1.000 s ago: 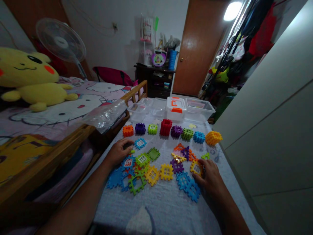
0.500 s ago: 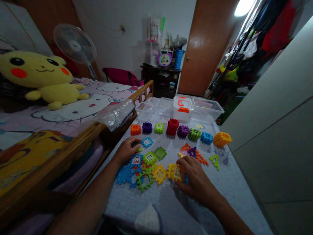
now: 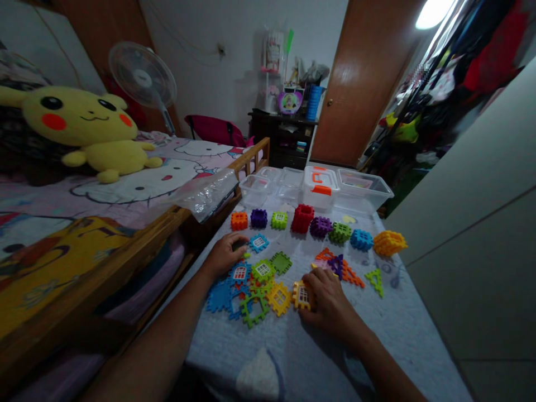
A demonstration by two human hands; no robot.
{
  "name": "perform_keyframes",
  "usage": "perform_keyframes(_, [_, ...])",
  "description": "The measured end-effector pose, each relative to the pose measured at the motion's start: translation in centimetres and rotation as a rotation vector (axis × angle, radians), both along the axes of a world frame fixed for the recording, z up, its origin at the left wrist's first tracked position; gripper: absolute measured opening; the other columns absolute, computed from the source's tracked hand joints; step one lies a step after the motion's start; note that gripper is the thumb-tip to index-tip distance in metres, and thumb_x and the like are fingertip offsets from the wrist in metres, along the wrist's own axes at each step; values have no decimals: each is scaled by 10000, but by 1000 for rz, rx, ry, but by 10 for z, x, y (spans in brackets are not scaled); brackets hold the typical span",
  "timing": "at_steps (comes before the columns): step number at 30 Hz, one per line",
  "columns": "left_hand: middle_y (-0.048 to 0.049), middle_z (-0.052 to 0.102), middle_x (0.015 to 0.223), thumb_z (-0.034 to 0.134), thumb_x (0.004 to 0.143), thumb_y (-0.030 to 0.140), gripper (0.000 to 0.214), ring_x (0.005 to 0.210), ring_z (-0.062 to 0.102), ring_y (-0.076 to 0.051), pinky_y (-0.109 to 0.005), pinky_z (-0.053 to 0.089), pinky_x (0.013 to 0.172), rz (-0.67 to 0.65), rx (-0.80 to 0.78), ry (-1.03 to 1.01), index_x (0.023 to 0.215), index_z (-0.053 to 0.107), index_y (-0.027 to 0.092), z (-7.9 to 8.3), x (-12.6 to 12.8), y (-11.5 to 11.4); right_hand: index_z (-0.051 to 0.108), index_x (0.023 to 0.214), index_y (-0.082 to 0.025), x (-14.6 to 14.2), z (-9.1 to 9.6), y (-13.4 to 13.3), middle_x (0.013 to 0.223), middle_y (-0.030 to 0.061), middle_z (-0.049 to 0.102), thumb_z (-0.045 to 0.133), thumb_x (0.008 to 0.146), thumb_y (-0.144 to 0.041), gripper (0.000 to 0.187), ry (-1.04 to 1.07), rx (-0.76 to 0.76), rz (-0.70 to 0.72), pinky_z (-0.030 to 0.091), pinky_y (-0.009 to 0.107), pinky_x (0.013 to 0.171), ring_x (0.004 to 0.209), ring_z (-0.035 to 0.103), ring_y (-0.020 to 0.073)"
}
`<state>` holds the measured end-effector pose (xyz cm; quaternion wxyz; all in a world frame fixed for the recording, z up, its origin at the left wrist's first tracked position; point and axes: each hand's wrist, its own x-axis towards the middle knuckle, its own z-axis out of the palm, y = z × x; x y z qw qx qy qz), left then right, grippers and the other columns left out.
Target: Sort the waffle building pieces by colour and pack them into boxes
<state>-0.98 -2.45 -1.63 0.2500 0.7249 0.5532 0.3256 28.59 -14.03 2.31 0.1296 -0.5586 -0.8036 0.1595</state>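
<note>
A: What is held by the right hand [image 3: 330, 301]?

B: A yellow window piece [image 3: 302, 296] is gripped between its thumb and fingers, low over the near part of the surface [image 3: 310, 363], just right of a yellow square frame [image 3: 279, 298].

A: And the left hand [image 3: 226, 254]?

B: Its fingers are loosely curved; whether anything is held under them cannot be told. A blue window piece [image 3: 258, 242] is placed just right of its fingertips.

A: What is spread around?

B: On the left, a blue panel [image 3: 218, 296] and a green window piece [image 3: 263, 270] are heaped with other flat pieces. On the right, orange triangles [image 3: 352, 273] are overlapped by a purple triangle [image 3: 335, 265]; farther right, a lime triangle [image 3: 376, 281] is set apart.

A: And on the far side?

B: A row is formed from an orange block [image 3: 239, 221] at left to a yellow stack [image 3: 389, 243] at right. Beyond it, clear boxes [image 3: 368, 195] are lined up.
</note>
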Motion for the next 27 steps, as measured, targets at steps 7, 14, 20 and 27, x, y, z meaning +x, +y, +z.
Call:
perform_keyframes(7, [-77,701,1033,582,734,358,298,991,640,-258,-409,495,933,-3,-6,-25,935,707,177,-1,-1,0,597,1048,-199,8,10,28,1051,83,563,705,740,-330,352,-49,95,23,373,388,876,991,484,265])
perform_keyframes(14, [-85,701,1080,579,752,356,294,1055,623,-266,-417,471,976,-3,-2,-3,951,707,181,-3,-2,0,624,1062,-187,-5,8,84,1044,96,585,705,739,-375,382,-211,101,-52,352,354,831,967,497,260])
perform_keyframes(20, [-87,698,1063,567,750,335,291,1045,628,-263,-408,476,970,-7,-12,-2,954,699,175,-3,-2,0,636,1051,-184,-5,-7,97,1053,110,599,682,741,-396,378,-288,19,-49,343,354,788,979,507,285])
perform_keyframes(27, [-93,690,1092,558,763,354,302,1069,620,-270,-420,461,994,-13,-6,16,964,699,179,-7,-2,1,624,1074,-192,0,-14,102,1055,95,582,677,744,-373,380,-235,-13,-9,349,350,815,989,507,265])
